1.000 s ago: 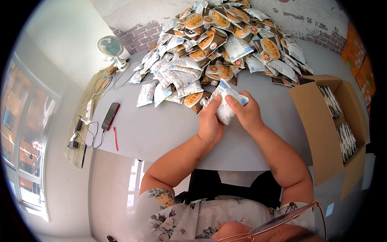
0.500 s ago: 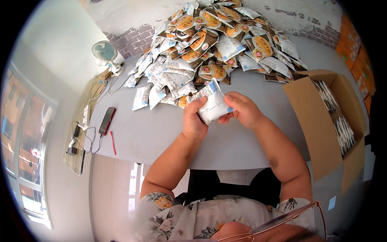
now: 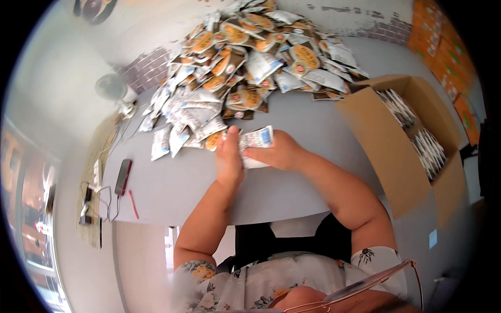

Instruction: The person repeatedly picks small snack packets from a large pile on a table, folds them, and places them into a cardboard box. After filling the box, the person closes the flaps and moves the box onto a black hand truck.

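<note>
Between my two hands is a white sachet (image 3: 258, 137) with printed text and a blue patch at its end, held just above the grey table. My right hand (image 3: 281, 151) grips it from the right, the thumb laid across its face. On the other side my left hand (image 3: 229, 159) is closed against the sachet's left edge, fingers pointing up; part of the sachet is hidden behind the hands. Just beyond lies a large heap of similar sachets (image 3: 250, 62), some white side up, others showing brown and orange fronts.
An open cardboard box (image 3: 377, 156) at the right holds rows of sachets standing on edge. To the left lie a phone (image 3: 123, 176) on a cable and a red strip (image 3: 133, 204). A small fan (image 3: 111, 87) stands at the far left; orange cartons (image 3: 443, 62) are stacked far right.
The sachet has turned in my hands, its blue-patched end now toward the right. My right thumb has moved across it, and my left fingers have straightened upward. The whole view has shifted.
</note>
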The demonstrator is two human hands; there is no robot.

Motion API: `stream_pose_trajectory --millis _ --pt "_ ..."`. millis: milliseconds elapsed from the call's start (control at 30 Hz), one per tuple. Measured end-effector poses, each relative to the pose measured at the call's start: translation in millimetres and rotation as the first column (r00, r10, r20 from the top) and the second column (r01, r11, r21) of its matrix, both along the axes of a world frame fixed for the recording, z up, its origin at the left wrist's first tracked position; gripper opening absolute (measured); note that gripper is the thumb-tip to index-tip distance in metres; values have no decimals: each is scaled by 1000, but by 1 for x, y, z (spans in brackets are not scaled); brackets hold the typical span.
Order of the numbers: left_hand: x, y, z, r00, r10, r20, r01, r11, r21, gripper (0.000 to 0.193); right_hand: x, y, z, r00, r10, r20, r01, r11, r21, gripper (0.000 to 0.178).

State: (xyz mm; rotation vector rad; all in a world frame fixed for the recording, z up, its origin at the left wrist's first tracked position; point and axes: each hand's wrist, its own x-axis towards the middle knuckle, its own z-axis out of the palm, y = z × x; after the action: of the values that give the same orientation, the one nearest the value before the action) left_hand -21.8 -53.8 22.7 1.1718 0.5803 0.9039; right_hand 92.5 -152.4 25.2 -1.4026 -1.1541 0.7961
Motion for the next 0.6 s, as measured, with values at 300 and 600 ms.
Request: stream_pose_trajectory --millis 300,600 --pt "3 8 -13 980 -108 170 144 966 -216 22 -6 -3 2 999 2 39 -1 1000 -8 46" --pt "-2 0 -7 965 -183 189 219 957 -190 26 -4 -14 14 996 86 -27 -85 996 28 44"
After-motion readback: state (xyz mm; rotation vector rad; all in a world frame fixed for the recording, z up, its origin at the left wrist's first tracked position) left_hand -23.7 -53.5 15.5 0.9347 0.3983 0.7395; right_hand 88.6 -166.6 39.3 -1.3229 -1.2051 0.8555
